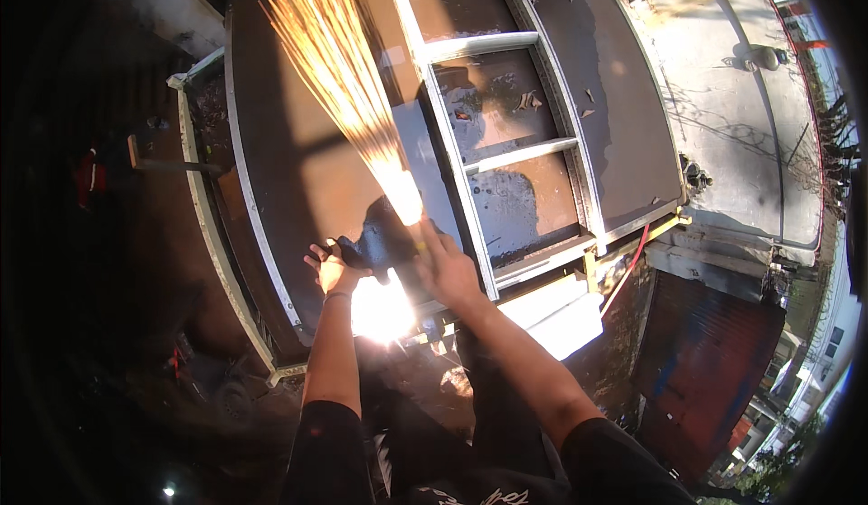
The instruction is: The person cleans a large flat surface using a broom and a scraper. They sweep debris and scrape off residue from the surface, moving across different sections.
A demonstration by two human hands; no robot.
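Note:
Both of my hands hold a dark angle grinder [382, 236] over a large brown metal door panel [298, 170] that lies flat. My left hand [331, 268] grips its side handle at the left. My right hand [447, 272] is wrapped around the body at the right. The tool's front touches the panel beside the pale frame bar [445, 134], and a long fan of orange sparks [339, 62] shoots away toward the far left. A bright glare [382, 313] sits just below the grinder, between my forearms.
The panel has a pale metal frame with three open window sections [495, 103] showing wet ground beneath. A hammer-like tool [149, 163] lies in the dark at the left. A concrete slab [732, 98] stretches at the right, and a red cable [633, 256] hangs by the near corner.

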